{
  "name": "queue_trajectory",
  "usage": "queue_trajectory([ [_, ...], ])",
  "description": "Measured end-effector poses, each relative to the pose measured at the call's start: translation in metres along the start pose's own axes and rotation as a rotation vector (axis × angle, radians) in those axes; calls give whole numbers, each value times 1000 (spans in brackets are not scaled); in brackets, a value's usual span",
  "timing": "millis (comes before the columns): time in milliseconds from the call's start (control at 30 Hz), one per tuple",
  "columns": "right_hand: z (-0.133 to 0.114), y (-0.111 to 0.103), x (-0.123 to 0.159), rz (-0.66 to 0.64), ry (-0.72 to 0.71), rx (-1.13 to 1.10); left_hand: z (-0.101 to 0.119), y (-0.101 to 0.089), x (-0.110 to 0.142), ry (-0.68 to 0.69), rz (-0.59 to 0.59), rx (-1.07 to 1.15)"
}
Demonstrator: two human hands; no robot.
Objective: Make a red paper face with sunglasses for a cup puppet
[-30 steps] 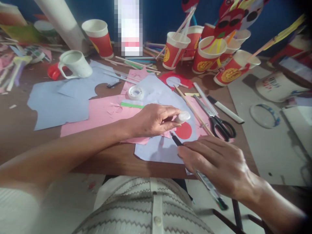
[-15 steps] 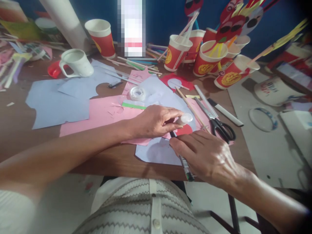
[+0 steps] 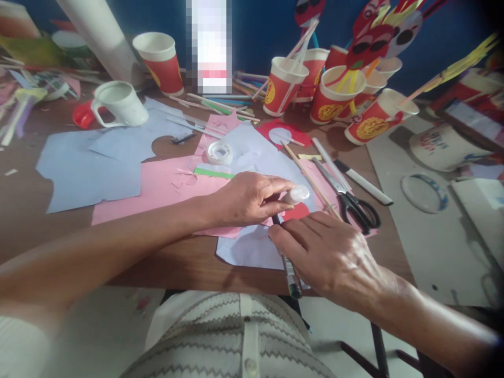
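Observation:
My left hand [image 3: 252,198] is closed, thumb and fingers pinching a short white cylinder [image 3: 297,195] with a rounded, shiny end. I cannot tell what kind of item that cylinder is. Just below and to the right, my right hand [image 3: 328,254] wraps its fingers around a dark marker [image 3: 289,275] with a greenish end that points down past the table's front edge. The marker's upper end reaches close to my left fingers; whether they touch it is hidden. Under the hands lie a red paper circle [image 3: 296,211] and light blue paper [image 3: 250,249].
Black-handled scissors [image 3: 360,212] and a wooden stick [image 3: 305,170] lie to the right. Farther back are a tape roll [image 3: 219,152], a white mug [image 3: 120,105] and red paper cups [image 3: 331,100] with paper figures. Pink paper [image 3: 157,186] spreads on the left.
The marker's lower end has swung a little to the left, along with my right thumb. My left hand keeps its hold on the white cylinder. The view has shifted slightly.

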State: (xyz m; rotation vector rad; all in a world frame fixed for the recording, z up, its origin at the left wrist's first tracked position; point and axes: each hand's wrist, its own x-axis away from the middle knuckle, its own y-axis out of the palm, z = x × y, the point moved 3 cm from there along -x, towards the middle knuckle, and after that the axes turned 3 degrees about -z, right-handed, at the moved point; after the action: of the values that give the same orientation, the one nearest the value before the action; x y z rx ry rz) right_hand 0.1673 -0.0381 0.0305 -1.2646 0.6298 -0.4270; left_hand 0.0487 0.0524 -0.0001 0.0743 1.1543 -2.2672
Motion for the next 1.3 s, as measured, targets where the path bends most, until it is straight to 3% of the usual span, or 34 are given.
queue_trajectory([
  [733, 0, 1, 12, 33, 18, -83, 2, -1, 1, -9, -18, 22],
  [1300, 16, 5, 33, 175, 70, -249, 2, 0, 1, -21, -25, 39],
])
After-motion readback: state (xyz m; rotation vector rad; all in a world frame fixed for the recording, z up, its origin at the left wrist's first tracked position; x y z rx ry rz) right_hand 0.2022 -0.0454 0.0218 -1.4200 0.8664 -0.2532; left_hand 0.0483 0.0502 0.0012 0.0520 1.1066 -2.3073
